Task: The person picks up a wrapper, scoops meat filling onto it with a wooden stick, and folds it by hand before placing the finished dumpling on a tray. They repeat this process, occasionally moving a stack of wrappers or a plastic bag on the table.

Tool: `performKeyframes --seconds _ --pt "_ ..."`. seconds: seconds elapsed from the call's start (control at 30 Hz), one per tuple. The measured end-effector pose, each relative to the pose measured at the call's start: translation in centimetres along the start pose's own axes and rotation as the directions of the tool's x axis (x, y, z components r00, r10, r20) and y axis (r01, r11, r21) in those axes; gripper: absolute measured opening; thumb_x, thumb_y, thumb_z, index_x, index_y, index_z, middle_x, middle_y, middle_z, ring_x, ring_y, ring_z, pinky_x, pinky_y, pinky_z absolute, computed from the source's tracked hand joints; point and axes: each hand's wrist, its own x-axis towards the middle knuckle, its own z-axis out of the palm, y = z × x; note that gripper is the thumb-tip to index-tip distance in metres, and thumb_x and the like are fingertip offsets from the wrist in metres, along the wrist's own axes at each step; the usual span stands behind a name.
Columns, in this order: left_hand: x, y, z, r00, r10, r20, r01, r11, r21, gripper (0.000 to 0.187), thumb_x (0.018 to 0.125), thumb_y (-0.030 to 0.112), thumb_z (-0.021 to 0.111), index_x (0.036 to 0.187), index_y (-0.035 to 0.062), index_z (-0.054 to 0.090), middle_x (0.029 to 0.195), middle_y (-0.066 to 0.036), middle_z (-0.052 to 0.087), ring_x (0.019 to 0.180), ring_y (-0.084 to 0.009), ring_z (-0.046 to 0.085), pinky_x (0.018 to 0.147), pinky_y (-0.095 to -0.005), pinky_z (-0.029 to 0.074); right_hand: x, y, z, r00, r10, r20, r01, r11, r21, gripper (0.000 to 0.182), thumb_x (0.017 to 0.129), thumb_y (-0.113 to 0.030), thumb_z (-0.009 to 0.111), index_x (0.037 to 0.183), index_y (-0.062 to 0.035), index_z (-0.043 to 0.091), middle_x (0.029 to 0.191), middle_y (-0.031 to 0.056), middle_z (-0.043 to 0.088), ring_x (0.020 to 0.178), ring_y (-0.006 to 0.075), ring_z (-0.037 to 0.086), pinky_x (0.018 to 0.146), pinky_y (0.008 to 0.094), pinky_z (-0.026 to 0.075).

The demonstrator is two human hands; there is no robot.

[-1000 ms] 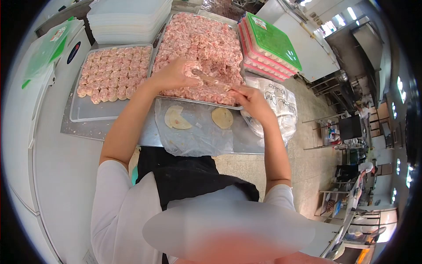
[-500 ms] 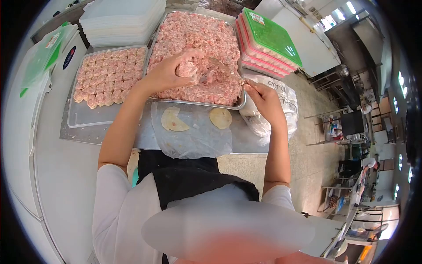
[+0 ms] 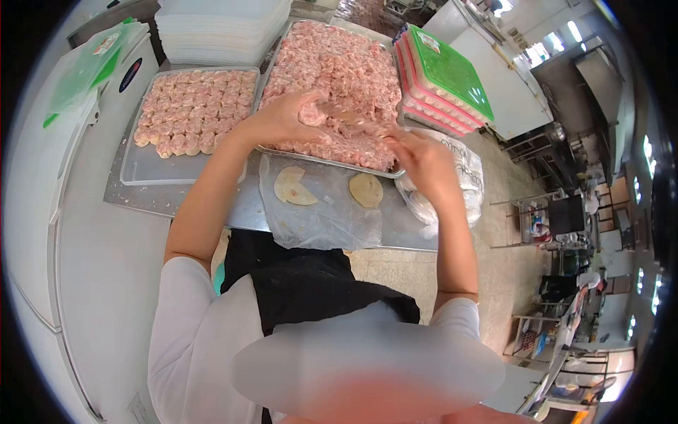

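Note:
My left hand [image 3: 288, 119] is curled around a dumpling [image 3: 311, 114] with pink minced meat at its top, over the near left part of a deep metal tray [image 3: 332, 162]. The tray is heaped with minced meat [image 3: 346, 63]. My right hand [image 3: 424, 164], at the tray's near right corner, grips a narrow spatula [image 3: 351, 119]. Its blade is smeared by motion and points left across the meat toward the dumpling. In front of the tray, a few round dough wrappers [image 3: 366, 191] lie on a clear plastic sheet [image 3: 321, 225], some overlapping at the left.
Left of the meat stands a plastic tray [image 3: 159, 174] with rows of filled dumplings [image 3: 198, 106]. Stacked white lids [image 3: 219, 32] rise behind it. Pink trays under a green lid [image 3: 452, 71] and plastic-wrapped packs [image 3: 459, 173] sit at right. Another person [image 3: 565, 286] stands far off.
The view has shifted, so the table appears slightly further right. The spatula's blade has moved in the meat, and my left fingers have closed more around the dumpling.

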Motion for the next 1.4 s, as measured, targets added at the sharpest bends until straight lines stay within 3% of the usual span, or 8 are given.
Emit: performKeyframes --seconds 0.3,0.37,0.43,0.6,0.83,1.0,1.2,1.4 --pt "-3.5 -1.8 -3.1 0.965 -0.159 -0.210 0.143 0.985 -0.091 0.041 0.073 0.020 0.076 0.108 0.0038 0.063 0.103 -0.008 0.064 0.100 -0.0200 0.058 0.090 -0.0327 0.043 0.2 4.9 9.7 0.989 -0.087 -0.120 0.131 0.897 0.423 0.030 0.094 -0.019 0.056 0.112 0.0046 0.061 0.087 0.0136 0.068 0.077 0.0240 0.064 0.071 0.0315 0.049" --pt "-6.7 -1.9 -6.4 0.954 -0.012 -0.299 0.072 0.980 0.188 0.040 0.074 0.011 0.073 0.111 0.0043 0.061 0.097 -0.006 0.061 0.094 -0.0135 0.056 0.085 -0.0293 0.044 -0.2 5.8 11.6 0.987 0.159 -0.023 -0.096 0.696 0.712 0.029 0.096 -0.022 0.054 0.112 0.0011 0.062 0.072 0.0019 0.059 0.059 0.0109 0.053 0.054 0.0246 0.042" --pt "-11.0 -4.3 -9.4 0.832 -0.413 -0.370 0.390 0.910 -0.140 0.045 0.073 0.016 0.075 0.113 0.0044 0.059 0.094 -0.010 0.063 0.075 -0.0176 0.058 0.070 -0.0283 0.046 -0.7 6.4 12.6 0.970 0.233 0.061 -0.182 0.543 0.820 0.029 0.096 -0.023 0.054 0.113 -0.0005 0.061 0.069 -0.0018 0.052 0.055 0.0065 0.045 0.050 0.0217 0.035" --pt "-20.9 -8.3 -13.3 0.645 -0.414 -0.643 0.604 0.792 0.096 0.046 0.073 0.015 0.073 0.116 0.0070 0.058 0.092 -0.010 0.063 0.075 -0.0178 0.060 0.067 -0.0294 0.048 -1.6 6.8 13.2 0.934 0.317 0.164 -0.223 0.160 0.962 0.031 0.097 -0.025 0.053 0.116 -0.0011 0.058 0.065 -0.0044 0.045 0.050 0.0020 0.035 0.043 0.0173 0.026" --pt "-21.5 -8.3 -10.5 0.444 -0.473 -0.762 0.859 0.468 0.210 0.066 0.077 0.019 0.070 0.136 0.0140 0.041 0.095 -0.013 0.067 0.081 -0.0264 0.066 0.074 -0.0371 0.051 -1.7 7.1 12.9 0.947 0.276 0.164 -0.218 0.179 0.959 0.031 0.098 -0.020 0.052 0.120 0.0006 0.056 0.067 -0.0030 0.050 0.050 0.0019 0.039 0.043 0.0167 0.029" --pt "-20.2 -11.8 -9.0 0.484 -0.468 -0.739 0.849 0.455 0.269 0.081 0.077 0.018 0.073 0.145 0.0165 0.030 0.081 -0.013 0.064 0.075 -0.0276 0.063 0.071 -0.0372 0.049 -1.9 7.5 13.2 0.945 0.294 0.145 -0.197 0.157 0.968 0.030 0.098 -0.019 0.051 0.120 0.0009 0.057 0.066 -0.0020 0.051 0.048 0.0023 0.038 0.042 0.0169 0.028" --pt "-18.6 -11.8 -9.2 0.457 -0.613 -0.645 0.877 0.431 0.212 0.087 0.078 0.019 0.071 0.148 0.0161 0.020 0.103 -0.019 0.065 0.089 -0.0385 0.063 0.079 -0.0444 0.049 -1.8 7.3 13.1 0.946 0.291 0.140 -0.184 0.130 0.974 0.029 0.098 -0.018 0.052 0.119 0.0013 0.057 0.067 -0.0014 0.051 0.048 0.0028 0.038 0.042 0.0168 0.027" --pt "-19.7 -12.4 -9.5 0.638 -0.467 -0.612 0.736 0.605 0.305 0.085 0.077 0.013 0.070 0.148 0.0183 0.022 0.132 -0.021 0.049 0.109 -0.0403 0.055 0.090 -0.0436 0.047 -1.7 7.0 13.2 0.943 0.297 0.149 -0.235 0.280 0.931 0.022 0.097 -0.017 0.051 0.109 -0.0001 0.058 0.068 -0.0034 0.048 0.048 0.0020 0.036 0.043 0.0176 0.026"
